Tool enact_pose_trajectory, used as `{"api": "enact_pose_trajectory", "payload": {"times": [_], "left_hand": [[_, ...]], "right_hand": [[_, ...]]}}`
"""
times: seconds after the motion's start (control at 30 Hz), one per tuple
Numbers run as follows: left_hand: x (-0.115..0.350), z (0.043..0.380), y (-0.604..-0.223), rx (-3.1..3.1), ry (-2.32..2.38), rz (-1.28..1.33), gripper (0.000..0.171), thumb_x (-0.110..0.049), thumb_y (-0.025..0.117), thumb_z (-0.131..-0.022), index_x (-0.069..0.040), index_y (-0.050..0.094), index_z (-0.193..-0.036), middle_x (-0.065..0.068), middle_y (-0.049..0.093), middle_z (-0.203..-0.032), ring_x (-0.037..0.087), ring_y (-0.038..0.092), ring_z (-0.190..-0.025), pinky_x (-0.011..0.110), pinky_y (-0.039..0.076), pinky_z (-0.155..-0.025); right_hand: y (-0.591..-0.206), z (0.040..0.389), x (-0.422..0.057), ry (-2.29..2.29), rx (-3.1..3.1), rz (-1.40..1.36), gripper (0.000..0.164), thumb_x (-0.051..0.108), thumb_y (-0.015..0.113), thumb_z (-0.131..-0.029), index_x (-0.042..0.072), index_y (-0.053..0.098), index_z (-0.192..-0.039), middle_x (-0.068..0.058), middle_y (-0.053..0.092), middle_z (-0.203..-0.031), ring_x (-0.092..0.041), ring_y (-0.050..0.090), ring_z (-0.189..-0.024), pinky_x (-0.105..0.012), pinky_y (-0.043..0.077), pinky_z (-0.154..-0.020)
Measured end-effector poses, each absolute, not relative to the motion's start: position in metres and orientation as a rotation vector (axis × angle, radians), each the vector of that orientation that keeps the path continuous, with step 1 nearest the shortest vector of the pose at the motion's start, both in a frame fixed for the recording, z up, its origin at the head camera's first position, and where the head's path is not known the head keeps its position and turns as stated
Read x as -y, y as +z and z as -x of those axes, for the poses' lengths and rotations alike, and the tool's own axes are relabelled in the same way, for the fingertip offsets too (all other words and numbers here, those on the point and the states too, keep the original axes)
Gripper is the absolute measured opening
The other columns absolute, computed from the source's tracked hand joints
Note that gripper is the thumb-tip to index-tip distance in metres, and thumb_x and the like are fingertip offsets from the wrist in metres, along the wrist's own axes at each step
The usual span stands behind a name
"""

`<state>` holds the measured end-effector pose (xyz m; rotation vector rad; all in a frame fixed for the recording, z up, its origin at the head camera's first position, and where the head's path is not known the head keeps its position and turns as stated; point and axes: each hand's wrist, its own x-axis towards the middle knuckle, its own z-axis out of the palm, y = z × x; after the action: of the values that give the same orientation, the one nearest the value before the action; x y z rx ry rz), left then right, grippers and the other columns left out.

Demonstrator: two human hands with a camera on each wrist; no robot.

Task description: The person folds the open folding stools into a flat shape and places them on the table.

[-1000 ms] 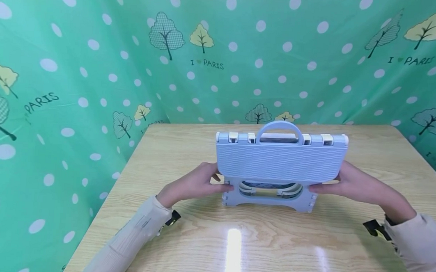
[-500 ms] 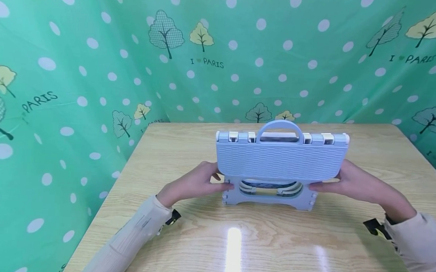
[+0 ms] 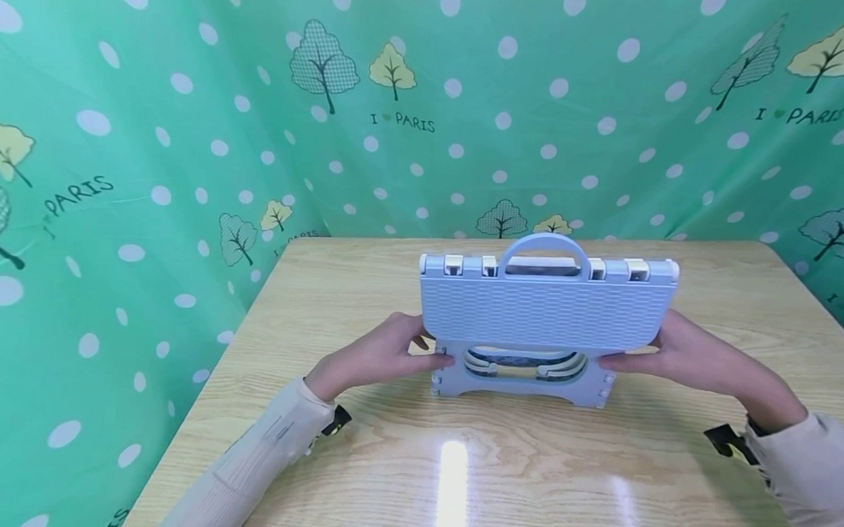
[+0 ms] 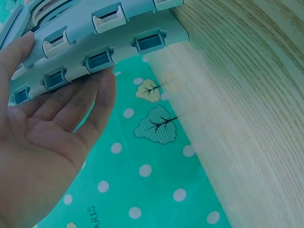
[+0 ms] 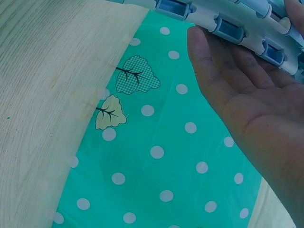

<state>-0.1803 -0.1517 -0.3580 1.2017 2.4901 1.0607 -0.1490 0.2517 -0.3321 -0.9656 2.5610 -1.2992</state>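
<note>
A light blue plastic folding step stool [image 3: 534, 311] stands on the table in the head view, partly folded. Its woven-textured top panel faces me, with an arched carry handle [image 3: 587, 262] at the upper edge. Below the panel shows a leg frame [image 3: 523, 390] with an oval opening. My left hand [image 3: 389, 351] grips the stool's left side, thumb on the front of the leg; in the left wrist view its fingers [image 4: 105, 90] lie along the far side. My right hand [image 3: 689, 357] holds the right side likewise, its fingers [image 5: 198, 42] behind the hinged edge [image 5: 228, 29].
The wood-grain table [image 3: 354, 467] extends around the stool, with a bright light reflection in front. A green dotted cloth with tree prints [image 3: 398, 167] hangs behind the table and along its left and right sides.
</note>
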Motion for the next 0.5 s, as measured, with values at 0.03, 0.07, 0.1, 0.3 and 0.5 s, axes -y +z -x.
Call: {"api": "enact_pose_trajectory", "payload": {"times": [0.03, 0.07, 0.1, 0.3, 0.5], "left_hand": [[0.1516, 0.1806, -0.3582, -2.489, 1.063, -1.199, 0.051, -0.03, 0.071, -0.094, -0.021, 0.054, -0.141, -0.008, 0.063, -0.132, 0.006, 0.062, -0.11, 0.03, 0.054, -0.089], [0.1516, 0.1807, -0.3582, -2.488, 1.063, -1.198, 0.051, -0.03, 0.071, -0.094, -0.021, 0.054, -0.141, -0.008, 0.063, -0.132, 0.006, 0.062, -0.11, 0.03, 0.054, -0.089], [0.1516, 0.1808, -0.3584, -2.486, 1.065, -1.197, 0.051, -0.03, 0.071, -0.094, -0.02, 0.054, -0.141, -0.008, 0.063, -0.132, 0.006, 0.062, -0.11, 0.03, 0.054, -0.089], [0.1514, 0.1806, -0.3583, -2.486, 1.067, -1.197, 0.05, -0.028, 0.071, -0.094, -0.019, 0.054, -0.14, -0.007, 0.063, -0.132, 0.006, 0.062, -0.11, 0.03, 0.054, -0.089], [0.1511, 0.1805, -0.3584, -2.484, 1.071, -1.202, 0.048, -0.028, 0.071, -0.094, -0.018, 0.056, -0.139, -0.006, 0.064, -0.131, 0.007, 0.063, -0.11, 0.03, 0.054, -0.088]], "right_hand": [[-0.3323, 0.1491, -0.2518, -1.299, -2.561, 0.967, 0.083, 0.008, 0.081, -0.083, 0.018, 0.033, -0.151, 0.003, 0.052, -0.138, -0.003, 0.054, -0.119, -0.025, 0.051, -0.088], [-0.3327, 0.1492, -0.2518, -1.302, -2.562, 0.96, 0.083, 0.008, 0.081, -0.083, 0.019, 0.034, -0.15, 0.004, 0.052, -0.138, -0.003, 0.054, -0.119, -0.025, 0.051, -0.088], [-0.3329, 0.1493, -0.252, -1.3, -2.564, 0.963, 0.083, 0.008, 0.081, -0.083, 0.019, 0.034, -0.15, 0.004, 0.052, -0.138, -0.003, 0.054, -0.119, -0.025, 0.051, -0.088], [-0.3332, 0.1496, -0.2521, -1.293, -2.572, 0.974, 0.083, 0.008, 0.081, -0.083, 0.018, 0.034, -0.151, 0.005, 0.052, -0.138, -0.003, 0.055, -0.119, -0.025, 0.051, -0.088], [-0.3323, 0.1493, -0.2514, -1.296, -2.572, 0.971, 0.082, 0.008, 0.081, -0.083, 0.018, 0.035, -0.15, 0.005, 0.053, -0.137, -0.003, 0.055, -0.118, -0.026, 0.051, -0.087]]}}
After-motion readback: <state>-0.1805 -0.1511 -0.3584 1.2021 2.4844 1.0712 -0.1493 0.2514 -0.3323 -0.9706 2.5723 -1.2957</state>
